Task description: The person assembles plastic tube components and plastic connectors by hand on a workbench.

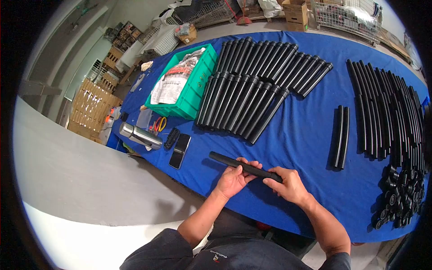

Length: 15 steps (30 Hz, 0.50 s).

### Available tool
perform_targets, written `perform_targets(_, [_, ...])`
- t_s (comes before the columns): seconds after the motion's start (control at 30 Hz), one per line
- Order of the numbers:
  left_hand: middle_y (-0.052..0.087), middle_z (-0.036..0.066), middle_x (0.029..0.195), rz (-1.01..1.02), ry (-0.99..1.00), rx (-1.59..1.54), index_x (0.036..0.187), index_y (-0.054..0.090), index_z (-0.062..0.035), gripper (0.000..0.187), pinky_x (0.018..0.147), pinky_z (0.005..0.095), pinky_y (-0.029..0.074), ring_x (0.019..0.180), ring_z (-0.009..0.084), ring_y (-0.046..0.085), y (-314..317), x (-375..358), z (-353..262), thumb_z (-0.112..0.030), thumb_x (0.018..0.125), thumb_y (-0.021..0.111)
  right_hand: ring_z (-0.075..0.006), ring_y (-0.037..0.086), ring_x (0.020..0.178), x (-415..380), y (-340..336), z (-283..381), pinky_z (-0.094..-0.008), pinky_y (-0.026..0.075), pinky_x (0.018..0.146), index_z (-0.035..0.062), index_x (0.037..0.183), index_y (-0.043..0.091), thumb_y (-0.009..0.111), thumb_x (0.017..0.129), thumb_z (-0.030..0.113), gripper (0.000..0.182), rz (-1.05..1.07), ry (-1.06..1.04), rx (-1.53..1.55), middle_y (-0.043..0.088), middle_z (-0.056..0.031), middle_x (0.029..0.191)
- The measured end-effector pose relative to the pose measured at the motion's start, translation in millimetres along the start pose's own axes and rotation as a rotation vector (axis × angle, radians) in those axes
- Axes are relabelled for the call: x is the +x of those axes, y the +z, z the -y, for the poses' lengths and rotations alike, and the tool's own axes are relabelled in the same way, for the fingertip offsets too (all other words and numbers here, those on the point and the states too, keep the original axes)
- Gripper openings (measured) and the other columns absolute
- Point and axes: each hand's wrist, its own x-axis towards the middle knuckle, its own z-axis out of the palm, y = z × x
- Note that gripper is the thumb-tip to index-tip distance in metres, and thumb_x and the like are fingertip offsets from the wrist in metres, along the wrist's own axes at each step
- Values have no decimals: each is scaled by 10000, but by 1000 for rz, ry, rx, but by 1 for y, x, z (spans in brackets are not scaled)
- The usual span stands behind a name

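Note:
A black tube [225,159] is held at a slant above the blue cloth, near the table's front edge. My left hand [234,178] supports it from below around its middle, thumb on top. My right hand [289,184] is wrapped round its right end, which the fingers partly hide. Beyond my hands, black tubes with wider end caps [243,101] lie side by side in two rows. Two plain black tubes [341,137] lie apart from them, to the right of my hands.
Many plain tubes [373,112] and a heap of small black caps [396,198] cover the right side. At left are a green crate [173,109] with newspaper, a steel flask [141,135], a phone [179,151] and yellow-handled scissors [159,124].

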Motion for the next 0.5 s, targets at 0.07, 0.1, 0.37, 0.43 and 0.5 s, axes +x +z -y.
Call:
perform_targets(0.07, [613, 204, 1376, -15, 2, -3, 1258, 593, -92, 256, 1149, 534, 449, 1381, 378, 508, 1, 0, 0, -153, 1012, 632, -337, 676, 767, -1, 3, -6, -424, 535, 621, -9, 1111, 666, 778, 866, 198, 340, -78, -143, -151, 655, -181, 863])
perform_targets(0.1, [612, 204, 1377, -17, 3, -12, 1258, 593, -93, 257, 1149, 533, 449, 1382, 377, 508, 0, 0, 0, -152, 1011, 633, -340, 679, 787, -2, 2, 1, -421, 531, 627, -13, 1098, 671, 775, 870, 200, 329, -79, -152, -226, 664, -196, 871])
perform_targets(0.37, [617, 201, 1372, -15, -2, -37, 1264, 587, -92, 267, 1145, 537, 451, 1383, 372, 508, -1, 1, 0, -151, 1008, 637, -317, 664, 768, -4, 4, 0, -428, 541, 608, 15, 1137, 642, 789, 847, 184, 366, -108, -226, -299, 625, -158, 870])
perform_targets(0.43, [619, 200, 1371, -16, -9, -49, 1263, 588, -91, 266, 1145, 537, 452, 1384, 372, 507, -2, 0, 0, -152, 1009, 636, -318, 660, 757, -4, 3, 2, -424, 540, 599, 13, 1135, 643, 791, 843, 181, 368, -102, -241, -308, 623, -155, 868])
perform_targets(0.5, [619, 200, 1369, 22, -6, -35, 1261, 589, -89, 261, 1146, 538, 449, 1384, 374, 506, -3, 0, -1, -157, 1012, 632, -319, 654, 746, -2, -3, 9, -424, 546, 600, 16, 1141, 637, 793, 837, 174, 377, 22, -17, -136, 610, -146, 865])
